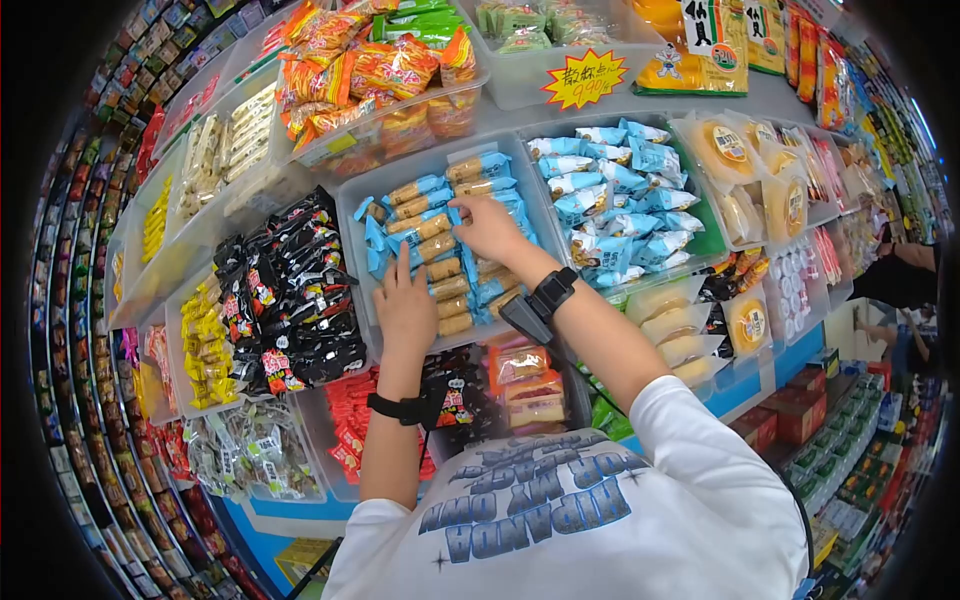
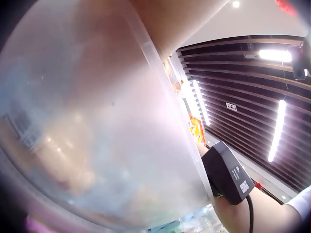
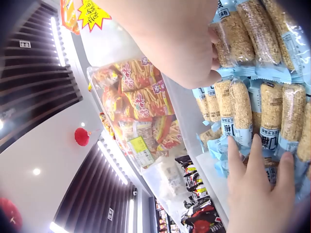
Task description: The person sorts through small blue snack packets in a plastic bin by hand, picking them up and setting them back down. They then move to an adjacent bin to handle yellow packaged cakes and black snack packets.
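Blue-and-clear wrapped grain rolls (image 1: 433, 245) lie in rows in a translucent plastic bin (image 1: 352, 190). My left hand (image 1: 407, 305) reaches over the bin's near left side. Its fingers, spread and fairly straight, rest on the rolls; the right wrist view shows this left hand (image 3: 262, 194) from close by. My right hand (image 1: 490, 230) bends down over the upper middle of the same bin. In the right wrist view the right hand (image 3: 180, 53) has its fingertips at the side of a wrapped roll (image 3: 235, 36); I cannot tell whether they pinch it. The bin's wall (image 2: 112, 145) blurs the left wrist view.
Left of the bin are black snack packets (image 1: 290, 290); right of it, blue-and-white packets (image 1: 620, 195). Behind stands a bin of orange snack bags (image 1: 400, 70) and a yellow price sign (image 1: 586, 79). More bins line the near edge, with red packets (image 1: 350, 425).
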Action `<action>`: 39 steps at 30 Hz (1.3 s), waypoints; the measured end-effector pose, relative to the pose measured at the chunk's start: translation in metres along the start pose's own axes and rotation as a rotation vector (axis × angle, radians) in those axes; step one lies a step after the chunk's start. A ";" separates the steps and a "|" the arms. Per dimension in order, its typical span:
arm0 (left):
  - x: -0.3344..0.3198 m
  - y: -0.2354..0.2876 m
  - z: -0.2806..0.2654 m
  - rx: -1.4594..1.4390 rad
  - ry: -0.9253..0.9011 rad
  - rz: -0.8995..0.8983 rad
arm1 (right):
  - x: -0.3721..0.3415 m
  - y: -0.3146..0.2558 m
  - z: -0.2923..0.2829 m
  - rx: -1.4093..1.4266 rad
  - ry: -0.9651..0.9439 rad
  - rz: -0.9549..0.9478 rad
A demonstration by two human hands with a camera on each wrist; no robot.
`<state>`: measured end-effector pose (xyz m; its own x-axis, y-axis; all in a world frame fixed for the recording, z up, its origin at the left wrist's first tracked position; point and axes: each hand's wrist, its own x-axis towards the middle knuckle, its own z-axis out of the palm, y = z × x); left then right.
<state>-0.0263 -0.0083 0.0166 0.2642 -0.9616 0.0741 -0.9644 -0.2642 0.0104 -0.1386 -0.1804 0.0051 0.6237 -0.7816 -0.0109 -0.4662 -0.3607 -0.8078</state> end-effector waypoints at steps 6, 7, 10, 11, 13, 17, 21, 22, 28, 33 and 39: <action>0.000 -0.001 -0.014 -0.284 0.154 -0.014 | -0.026 -0.012 -0.091 0.197 -0.061 -0.197; 0.000 -0.002 -0.015 -0.360 0.197 -0.032 | -0.037 -0.002 -0.108 0.067 0.008 -0.163; 0.000 -0.003 -0.013 -0.346 0.287 0.025 | -0.068 0.047 -0.148 -0.532 0.035 0.127; 0.000 -0.003 -0.012 -0.354 0.298 0.030 | -0.081 0.058 -0.155 -0.543 0.045 0.126; 0.001 -0.003 -0.013 -0.375 0.279 0.048 | -0.109 0.068 -0.156 -0.244 -0.077 0.182; -0.003 -0.005 -0.010 -0.419 0.299 0.086 | -0.136 0.067 -0.132 -0.307 0.045 0.066; -0.003 -0.007 -0.008 -0.465 0.286 0.080 | -0.131 0.069 -0.129 -0.465 0.082 0.100; -0.002 -0.009 -0.007 -0.486 0.257 0.066 | -0.128 0.069 -0.130 -0.417 0.045 0.174; -0.001 -0.006 -0.005 -0.530 0.249 0.086 | -0.143 0.057 -0.125 -0.453 0.339 0.092; -0.003 -0.009 -0.004 -0.569 0.167 0.082 | -0.145 0.037 -0.128 -0.566 0.226 0.171; -0.007 -0.010 -0.003 -0.525 0.153 0.043 | -0.139 0.057 -0.123 -0.526 0.260 0.094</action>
<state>-0.0181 0.0012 0.0194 0.2578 -0.9387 0.2288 -0.8596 -0.1147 0.4979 -0.3292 -0.1551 0.0328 0.4217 -0.8973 0.1305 -0.8016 -0.4362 -0.4088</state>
